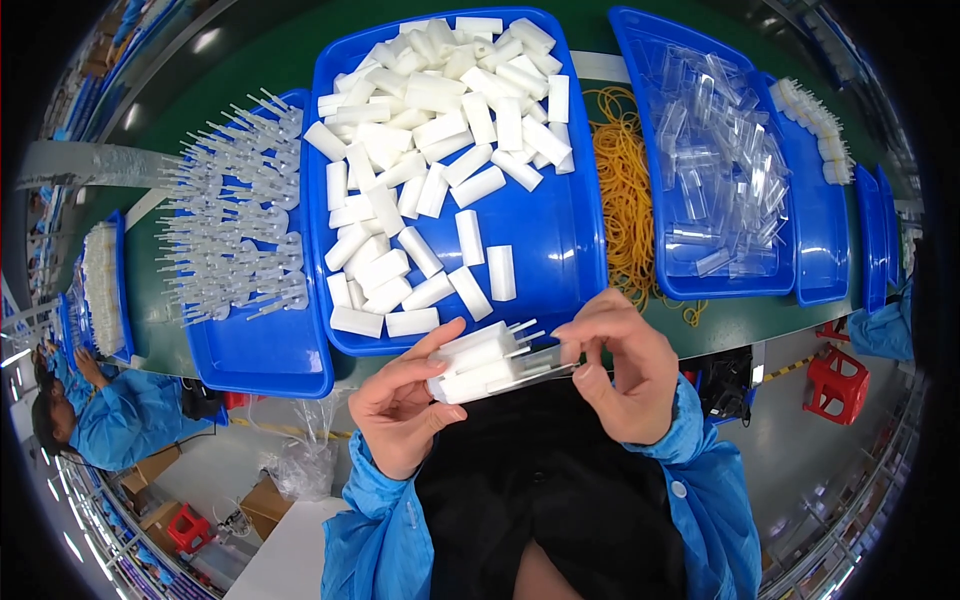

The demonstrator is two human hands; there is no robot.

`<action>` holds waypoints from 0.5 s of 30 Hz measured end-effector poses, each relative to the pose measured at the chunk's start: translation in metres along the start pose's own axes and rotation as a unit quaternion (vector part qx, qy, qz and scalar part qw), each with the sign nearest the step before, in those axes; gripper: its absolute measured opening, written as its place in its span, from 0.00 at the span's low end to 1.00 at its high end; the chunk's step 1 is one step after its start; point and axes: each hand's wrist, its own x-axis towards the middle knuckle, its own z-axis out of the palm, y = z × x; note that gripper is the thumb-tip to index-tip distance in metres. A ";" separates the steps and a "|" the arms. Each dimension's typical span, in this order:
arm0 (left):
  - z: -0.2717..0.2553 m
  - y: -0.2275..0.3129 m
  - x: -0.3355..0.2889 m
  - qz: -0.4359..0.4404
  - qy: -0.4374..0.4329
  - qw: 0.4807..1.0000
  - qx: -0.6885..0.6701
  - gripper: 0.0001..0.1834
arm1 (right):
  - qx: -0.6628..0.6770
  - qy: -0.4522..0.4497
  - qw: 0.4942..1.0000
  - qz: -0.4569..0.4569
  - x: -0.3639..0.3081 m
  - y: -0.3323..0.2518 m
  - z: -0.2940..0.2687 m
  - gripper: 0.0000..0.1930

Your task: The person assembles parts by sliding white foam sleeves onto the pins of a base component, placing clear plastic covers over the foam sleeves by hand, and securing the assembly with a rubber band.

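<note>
My left hand point(405, 405) is closed around a bundle of white blocks point(478, 368), held in front of my body. Thin white rods point(525, 338) stick out of the bundle's right end. At that same end, my right hand point(632, 368) pinches a clear plastic piece point(545, 363) between thumb and fingers. It lies along the near side of the blocks; whether it wraps all the way round them I cannot tell. Just beyond my hands, a large blue tray point(560, 290) holds many loose white blocks point(440, 130) of the same kind.
Left of it, a blue tray point(265, 365) carries rows of white stemmed parts point(235, 220). Orange rubber bands point(622, 190) lie on the green table between trays. To the right, another tray point(690, 285) holds clear plastic pieces point(720, 160). A co-worker's blue sleeve point(130, 420) shows at left.
</note>
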 end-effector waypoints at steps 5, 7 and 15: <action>-0.001 0.001 0.002 0.004 -0.023 1.000 0.004 0.23 | -0.023 -0.006 1.000 -0.003 0.004 -0.003 -0.013 0.13; -0.001 0.001 0.002 -0.003 -0.040 0.999 0.005 0.23 | -0.038 -0.021 0.999 -0.011 0.005 -0.002 -0.016 0.13; 0.000 0.004 -0.003 -0.048 -0.004 0.999 -0.002 0.27 | -0.036 -0.091 0.995 -0.019 0.005 0.002 -0.022 0.13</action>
